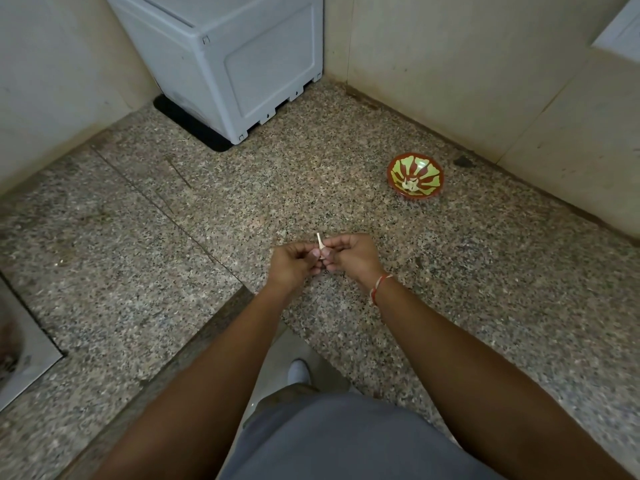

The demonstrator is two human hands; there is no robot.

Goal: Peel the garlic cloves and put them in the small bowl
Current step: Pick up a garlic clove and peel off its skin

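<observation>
While both arms reach forward from the bottom of the frame, the two hands meet just below the middle of the picture, above the speckled granite bench (450, 271). The left hand (292, 263) has its fingers curled inward, and the right hand (349, 254) is curled the same way; the fingertips of both close on a single garlic clove (320, 244), which sits pinched between them with a pale, thin stalk end or strip of skin poking up and to the left above the knuckles. Most of the clove is hidden by the fingers, so how much of its skin is off cannot be told. A red and white thread band (379, 289) circles the right wrist. To the upper right of the hands, well apart from them and near the wall, the small bowl (431, 171) rests on the bench; it is red with a yellow-green petal pattern inside, and a few pale pieces (410, 184) lie at its bottom, too small to say whether they are cloves or skins. In the upper left of the frame a white appliance (242, 64) stands in the corner on a black mat (187, 123). At the left edge a steel sink (27, 355) is set into the bench. At the bottom middle grey clothing (329, 441) fills the view, and just above it a light-coloured shoe (298, 371) shows on the floor.
</observation>
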